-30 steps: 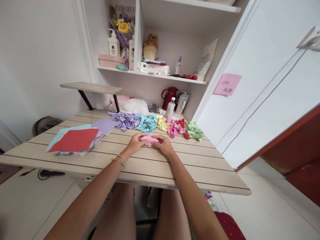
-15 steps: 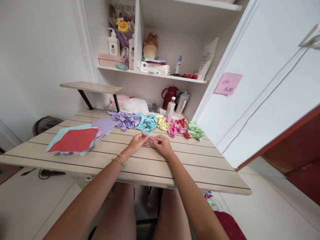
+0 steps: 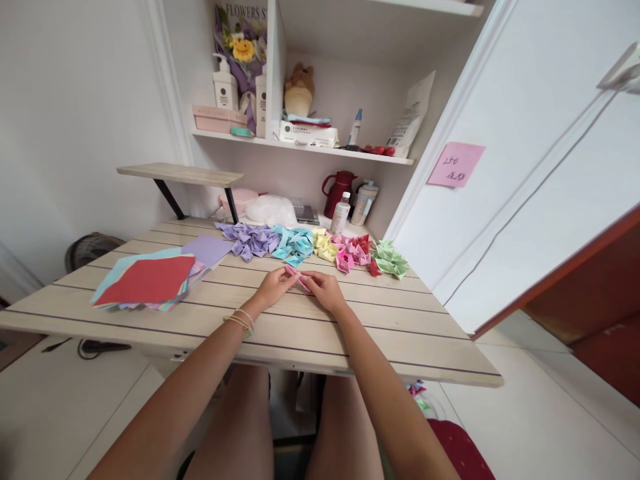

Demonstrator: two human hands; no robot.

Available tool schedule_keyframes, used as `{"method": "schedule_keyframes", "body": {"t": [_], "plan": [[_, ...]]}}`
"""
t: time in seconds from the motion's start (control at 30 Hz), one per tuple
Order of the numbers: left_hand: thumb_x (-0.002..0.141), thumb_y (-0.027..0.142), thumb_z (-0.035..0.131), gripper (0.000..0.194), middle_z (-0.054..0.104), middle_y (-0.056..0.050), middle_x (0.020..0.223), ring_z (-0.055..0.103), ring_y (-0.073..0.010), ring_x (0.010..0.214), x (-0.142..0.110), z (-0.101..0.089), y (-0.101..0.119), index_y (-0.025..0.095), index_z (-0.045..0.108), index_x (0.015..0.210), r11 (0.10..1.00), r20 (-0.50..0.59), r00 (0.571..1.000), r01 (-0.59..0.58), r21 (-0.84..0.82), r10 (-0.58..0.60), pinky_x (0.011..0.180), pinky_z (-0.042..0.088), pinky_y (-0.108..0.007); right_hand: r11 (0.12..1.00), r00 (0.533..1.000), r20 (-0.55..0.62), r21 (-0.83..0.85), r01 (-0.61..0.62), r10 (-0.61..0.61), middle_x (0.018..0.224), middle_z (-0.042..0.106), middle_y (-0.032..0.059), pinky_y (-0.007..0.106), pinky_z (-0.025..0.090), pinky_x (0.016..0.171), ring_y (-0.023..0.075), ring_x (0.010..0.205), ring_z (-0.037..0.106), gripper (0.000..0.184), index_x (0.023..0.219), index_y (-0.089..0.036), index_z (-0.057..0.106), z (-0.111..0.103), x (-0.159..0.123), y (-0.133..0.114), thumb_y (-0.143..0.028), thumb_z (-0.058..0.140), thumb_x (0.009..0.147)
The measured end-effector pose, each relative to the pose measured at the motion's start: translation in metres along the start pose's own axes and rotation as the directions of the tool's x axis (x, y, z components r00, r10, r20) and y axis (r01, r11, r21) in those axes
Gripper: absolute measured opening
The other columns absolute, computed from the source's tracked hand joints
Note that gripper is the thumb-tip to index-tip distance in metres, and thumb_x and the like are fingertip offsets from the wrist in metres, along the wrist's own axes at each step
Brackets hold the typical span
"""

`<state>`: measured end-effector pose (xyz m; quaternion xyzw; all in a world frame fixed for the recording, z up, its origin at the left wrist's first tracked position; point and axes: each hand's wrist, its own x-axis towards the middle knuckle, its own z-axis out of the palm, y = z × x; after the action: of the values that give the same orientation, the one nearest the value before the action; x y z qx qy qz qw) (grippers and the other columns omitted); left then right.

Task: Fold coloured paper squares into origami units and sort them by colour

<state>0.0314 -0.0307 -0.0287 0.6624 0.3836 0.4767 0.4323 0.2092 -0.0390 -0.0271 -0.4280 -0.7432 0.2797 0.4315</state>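
Note:
A small strip of folded pink paper is held between my two hands, just above the slatted desk. My left hand pinches its left end, thumb against fingers. On the other end, the fingers of my right hand are closed. Parts of the paper are hidden behind the fingertips. Beyond the hands lies a row of folded paper pieces: purple, light blue, yellow, pink and green.
Flat coloured sheets, a red one on top, lie at the left of the desk. A bottle, a red jug and a cup stand behind the folded pieces. A small raised shelf stands at the back left.
The pink paper has turned to a steeper slant between my hands. My right fingers have shifted slightly left along it, towards the left hand.

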Motion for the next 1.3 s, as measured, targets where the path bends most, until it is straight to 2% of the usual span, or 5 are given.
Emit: {"method": "schedule_keyframes", "body": {"t": [0.4, 0.67, 0.83, 1.0, 1.3], "plan": [[0.075, 0.032, 0.059, 0.023, 0.062, -0.002, 0.066, 0.056, -0.0113, 0.058, -0.010, 0.008, 0.011, 0.013, 0.064, 0.087, 0.966, 0.089, 0.985, -0.166, 0.197, 0.151, 0.055, 0.047, -0.022, 0.833, 0.988, -0.116, -0.553, 0.024, -0.106, 0.077, 0.071, 0.0041, 0.024, 0.040, 0.059, 0.0184, 0.066, 0.062, 0.030, 0.106, -0.026, 0.063, 0.006, -0.005, -0.016, -0.035, 0.058, 0.077], [0.073, 0.027, 0.060, 0.031, 0.063, -0.001, 0.070, 0.062, -0.0127, 0.062, -0.006, 0.006, 0.007, 0.016, 0.053, 0.102, 0.993, -0.084, 0.990, -0.115, -0.002, 0.114, 0.058, 0.050, -0.025, 0.999, 0.974, -0.227, 0.041, -0.003, 0.012, 0.056, 0.061, -0.0022, 0.022, 0.041, 0.051, 0.0124, 0.048, 0.053, 0.025, 0.096, -0.020, 0.064, 0.011, 0.003, -0.004, -0.023, 0.049, 0.075], [0.064, 0.028, 0.070, 0.023, 0.068, -0.007, 0.082, 0.065, -0.0181, 0.078, -0.003, 0.004, 0.011, 0.013, 0.063, 0.080, 0.982, -0.068, 0.996, -0.073, -0.176, 0.062, 0.073, 0.052, -0.030, 0.854, 0.984, -0.085, 0.513, -0.089, 0.154, 0.067, 0.066, 0.0013, 0.026, 0.049, 0.060, 0.0153, 0.061, 0.061, 0.020, 0.080, -0.018, 0.065, 0.003, 0.005, -0.003, -0.032, 0.066, 0.066], [0.063, 0.035, 0.071, 0.025, 0.069, -0.005, 0.075, 0.063, -0.0171, 0.070, -0.001, -0.001, 0.014, 0.012, 0.067, 0.074, 0.993, -0.116, 0.993, -0.032, -0.113, 0.019, 0.068, 0.051, -0.028, 0.802, 0.981, 0.060, 0.568, -0.186, 0.186, 0.076, 0.069, 0.0046, 0.030, 0.052, 0.067, 0.0164, 0.066, 0.063, 0.027, 0.076, -0.016, 0.068, -0.005, 0.004, -0.006, -0.039, 0.072, 0.063], [0.066, 0.035, 0.069, 0.031, 0.067, -0.005, 0.072, 0.063, -0.0147, 0.062, 0.000, 0.001, 0.007, 0.012, 0.062, 0.085, 0.978, -0.093, 0.995, 0.001, -0.207, -0.021, 0.059, 0.052, -0.028, 0.852, 0.990, -0.048, 0.515, -0.091, 0.135, 0.069, 0.066, 0.0014, 0.030, 0.053, 0.061, 0.0154, 0.060, 0.062, 0.031, 0.084, -0.018, 0.062, 0.001, 0.005, -0.003, -0.044, 0.067, 0.067]]}}
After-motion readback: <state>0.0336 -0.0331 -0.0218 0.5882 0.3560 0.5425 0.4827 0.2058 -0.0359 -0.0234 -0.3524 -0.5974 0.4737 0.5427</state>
